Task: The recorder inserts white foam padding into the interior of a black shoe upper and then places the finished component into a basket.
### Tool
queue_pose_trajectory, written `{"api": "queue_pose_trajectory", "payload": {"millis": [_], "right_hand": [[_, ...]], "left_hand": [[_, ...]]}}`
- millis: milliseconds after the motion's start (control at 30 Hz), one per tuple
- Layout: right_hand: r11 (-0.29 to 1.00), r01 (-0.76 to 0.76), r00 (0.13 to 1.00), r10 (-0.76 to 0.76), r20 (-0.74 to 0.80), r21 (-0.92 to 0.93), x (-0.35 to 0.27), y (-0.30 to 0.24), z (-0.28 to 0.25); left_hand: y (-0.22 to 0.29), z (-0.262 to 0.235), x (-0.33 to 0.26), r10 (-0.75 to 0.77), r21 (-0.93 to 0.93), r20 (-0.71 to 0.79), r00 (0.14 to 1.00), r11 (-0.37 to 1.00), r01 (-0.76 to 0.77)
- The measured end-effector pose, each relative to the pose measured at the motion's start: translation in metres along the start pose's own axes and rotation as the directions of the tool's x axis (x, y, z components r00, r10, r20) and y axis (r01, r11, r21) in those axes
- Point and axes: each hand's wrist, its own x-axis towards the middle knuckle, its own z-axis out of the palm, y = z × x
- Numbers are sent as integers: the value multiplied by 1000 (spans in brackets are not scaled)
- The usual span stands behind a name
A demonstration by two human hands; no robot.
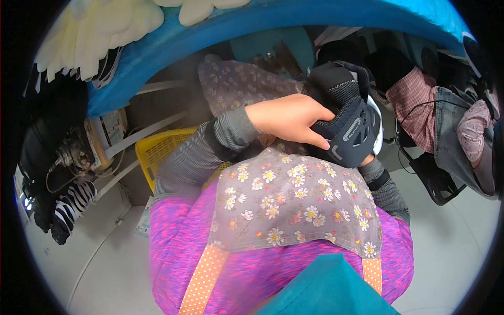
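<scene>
Gripping dark shoe (349, 123) — both hands

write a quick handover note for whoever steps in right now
Left hand: laid over the side of the dark shoe, fingers spread on it.
Right hand: mostly hidden under the shoe, seemingly holding it from below.
Shoe: held up over the lap, above the flowered apron.
Yellow basket: on the left, beside the knee.
Done and left: cannot tell from this view; the shoe is in hand.
</scene>
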Motion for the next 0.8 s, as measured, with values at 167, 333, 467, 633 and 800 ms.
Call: {"api": "queue_pose_trajectory", "payload": {"millis": [167,333,467,633,800], "right_hand": [[981,-74,994,58,96,179,16,18,5],[967,-125,985,94,148,222,7,23,26],[958,-143,986,115,120,251,-2,21,4],[952,-166,983,140,116,259,-4,26,-5],[940,-191,979,162,126,283,-2,30,0]], "left_hand": [[-2,3,10,78,-59,66,995,996,-74],[16,-3,18,-83,-115,291,953,986,121],[21,-5,8,-146,-78,121,982,985,156],[-22,24,-9,99,-268,-123,987,955,-129],[-16,12,-16,53,-225,-29,998,973,-58]]}}
